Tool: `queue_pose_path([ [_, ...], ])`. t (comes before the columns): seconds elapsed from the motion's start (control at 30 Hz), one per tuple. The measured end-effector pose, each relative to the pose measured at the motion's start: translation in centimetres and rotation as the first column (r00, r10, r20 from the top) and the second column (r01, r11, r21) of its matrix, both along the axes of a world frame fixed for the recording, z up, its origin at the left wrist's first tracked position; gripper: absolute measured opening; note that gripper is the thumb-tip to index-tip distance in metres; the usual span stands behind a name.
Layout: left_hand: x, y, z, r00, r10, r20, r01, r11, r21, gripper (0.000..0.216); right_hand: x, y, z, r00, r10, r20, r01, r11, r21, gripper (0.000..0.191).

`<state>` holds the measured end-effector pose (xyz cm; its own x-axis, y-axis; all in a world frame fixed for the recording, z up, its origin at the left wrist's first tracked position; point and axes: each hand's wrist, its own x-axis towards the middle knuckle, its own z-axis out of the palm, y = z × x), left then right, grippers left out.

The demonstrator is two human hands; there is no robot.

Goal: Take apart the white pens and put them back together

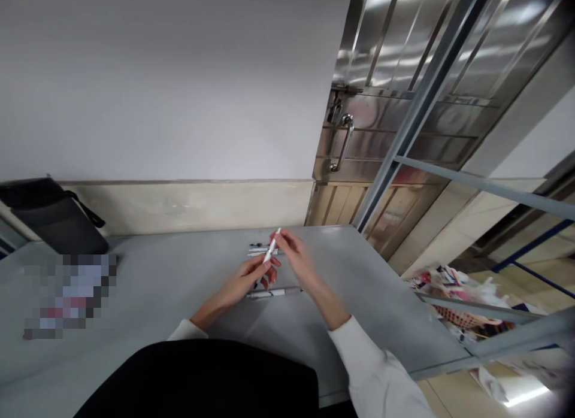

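Both my hands hold one white pen (272, 247) above a grey table (157, 298). My left hand (254, 274) pinches its lower end, fingers closed. My right hand (291, 253) pinches the pen near its upper end. The pen is tilted, tip pointing up and to the right. Several more pens (259, 249) lie on the table just behind my hands. One pen (274, 293) lies flat on the table in front of them.
A black bag (54, 217) leans on the wall at the back left. A blurred-out item (69, 292) lies on the table's left. A steel door (381, 130) stands behind the table's right corner. Cluttered packets (453, 292) sit lower right, past the table edge.
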<state>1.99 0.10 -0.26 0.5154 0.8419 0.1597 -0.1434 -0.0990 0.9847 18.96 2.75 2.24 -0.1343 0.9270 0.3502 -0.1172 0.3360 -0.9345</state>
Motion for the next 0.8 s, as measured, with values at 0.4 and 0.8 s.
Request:
queue_pose_path([
  [0.4,-0.5,-0.6,0.6,0.967,0.088,-0.241,-0.071,0.995,0.075,0.047,0.0,-0.1,0.0,0.981,-0.163,-0.109,0.160,0.987,-0.030,0.044],
  [0.8,-1.1,0.0,0.2,0.908,0.301,-0.293,-0.237,0.943,0.233,0.052,3.7,0.6,1.9,0.799,-0.019,-0.602,-0.066,0.991,-0.119,0.029],
])
